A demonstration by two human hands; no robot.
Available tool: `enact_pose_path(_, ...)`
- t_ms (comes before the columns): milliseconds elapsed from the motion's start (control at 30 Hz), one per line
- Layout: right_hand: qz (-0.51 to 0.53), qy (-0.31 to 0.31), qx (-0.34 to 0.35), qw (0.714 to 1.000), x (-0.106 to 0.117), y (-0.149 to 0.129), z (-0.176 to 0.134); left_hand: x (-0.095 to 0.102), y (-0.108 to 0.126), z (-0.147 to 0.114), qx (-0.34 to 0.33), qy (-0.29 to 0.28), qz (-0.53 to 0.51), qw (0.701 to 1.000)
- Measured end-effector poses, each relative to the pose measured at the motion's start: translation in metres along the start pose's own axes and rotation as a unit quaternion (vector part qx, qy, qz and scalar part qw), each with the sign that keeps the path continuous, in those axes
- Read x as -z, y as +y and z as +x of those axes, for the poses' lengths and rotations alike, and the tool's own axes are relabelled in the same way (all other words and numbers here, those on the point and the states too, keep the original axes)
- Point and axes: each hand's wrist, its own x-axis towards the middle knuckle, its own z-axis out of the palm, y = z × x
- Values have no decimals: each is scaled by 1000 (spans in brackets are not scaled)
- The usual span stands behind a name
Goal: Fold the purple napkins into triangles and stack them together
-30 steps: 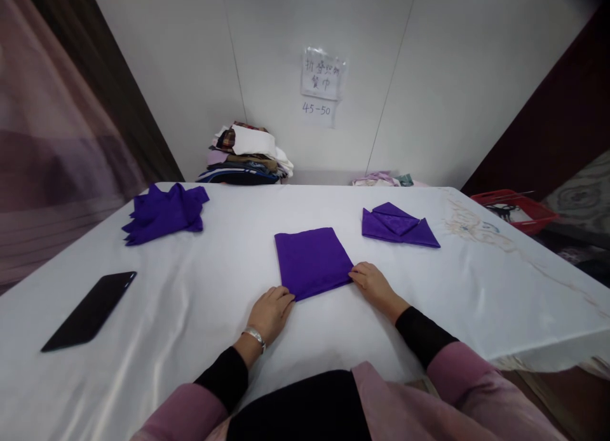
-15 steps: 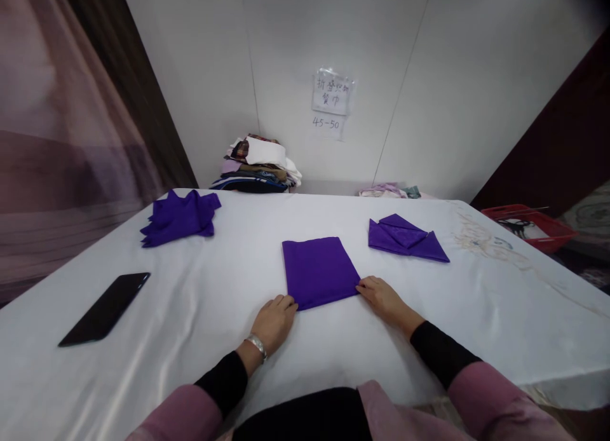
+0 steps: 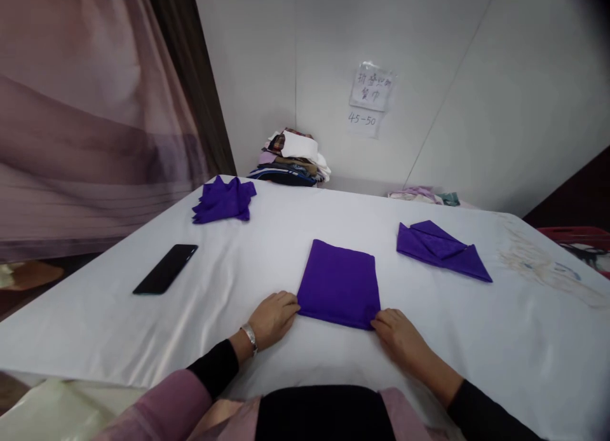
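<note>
Our left hand (image 3: 275,317) and right hand (image 3: 399,337) each have fingertips closed on a near corner of the folded purple cloth (image 3: 339,285), flat toward the near edge of the bench (image 3: 305,222). If we pull unevenly, its layers could skew; a slick surface might let it slide. A rumpled white cover (image 3: 119,339) drapes the bench; past its far edge, a pale wall (image 3: 328,53) bears a handwritten sign (image 3: 372,88).
</note>
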Motion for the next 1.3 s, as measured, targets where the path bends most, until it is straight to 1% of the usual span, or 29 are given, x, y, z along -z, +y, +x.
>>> enact_pose_path(67,32,-22,-14,999,10,-2,6,-1,3,2,16,25,-28,999)
enact_pose_path(133,80,-23,-10,996,21,-3,22,-7,7,9,25,48,-38,998)
enact_pose_path(200,124,-13,10,992,29,-10,49,-18,11,19,30,50,-27,998)
enact_pose_path(267,158,-26,44,986,30,-23,82,-31,14,26,41,30,-9,999)
enact_pose_path(333,187,-66,82,977,23,-37,116,-41,16,31,53,13,5,999)
enact_pose_path(433,207,-125,122,963,1,-51,157,-48,16,31,47,15,15,999)
enact_pose_path(533,192,-159,130,960,-20,-45,183,-50,15,29,52,5,22,998)
enact_pose_path(600,168,-159,126,965,-29,-33,195,-53,14,28,64,-9,24,998)
enact_pose_path(667,143,-147,114,972,-34,-18,205,-55,13,27,66,-20,25,997)
enact_pose_path(733,121,-133,89,980,-37,-5,215,-57,12,26,62,-27,25,997)
enact_pose_path(900,80,-126,35,988,-43,20,240,-56,12,26,59,-26,25,998)
enact_pose_path(1000,79,-127,8,989,-42,25,250,-55,12,26,58,-34,32,997)
enact_pose_path(1100,87,-100,-32,991,-37,16,247,-56,12,26,54,-35,42,997)
enact_pose_path(1133,91,-86,-28,992,-35,10,241,-57,12,26,53,-31,46,997)
enact_pose_path(1200,100,-68,18,992,-33,-1,227,-59,10,25,52,-21,51,997)
enact_pose_path(1267,113,-78,71,988,-35,-7,211,-60,9,25,50,-13,55,997)
enact_pose_path(1300,118,-89,82,986,-36,-6,205,-61,8,25,48,-10,57,997)
